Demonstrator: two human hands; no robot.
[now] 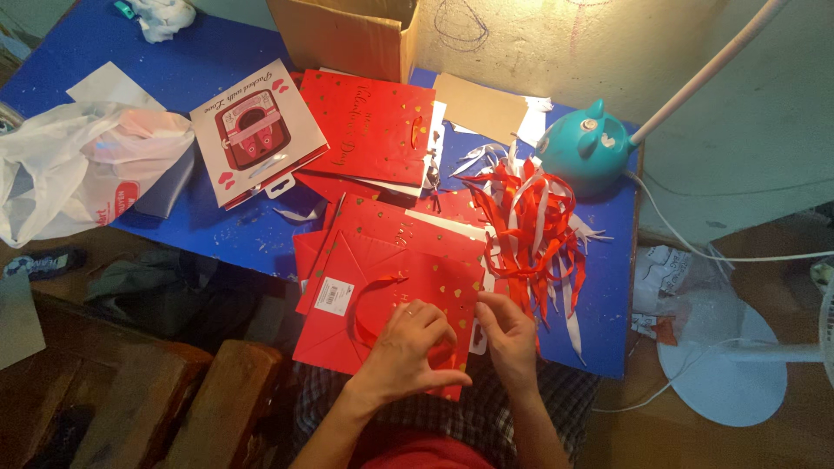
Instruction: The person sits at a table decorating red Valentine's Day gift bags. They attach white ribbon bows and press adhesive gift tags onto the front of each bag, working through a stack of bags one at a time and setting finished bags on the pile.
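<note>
Both hands are working at the near edge of a red bag [382,295] lying flat at six o'clock on the blue table [208,65]. The left hand [408,347] is curling loosely over the bag's lower edge, thumb stretched toward the right, fingers bent; whether it is actually pinching anything I cannot tell. The right hand [508,339] is sitting at the bag's four o'clock corner with fingertips drawn together, seemingly nipping a thin ribbon end, though the grip itself is too small to make out. A red ribbon handle [373,304] is looping across the bag's face.

A tangle of red and white ribbons [534,234] is lying at two o'clock, touching the bag's right side. More red bags [378,126] are stacked at twelve o'clock.

The likely trouble: the bag is hanging partly off the table over the lap, so a tug could slide it off. Loose ribbons so close could also snag the fingers.
</note>
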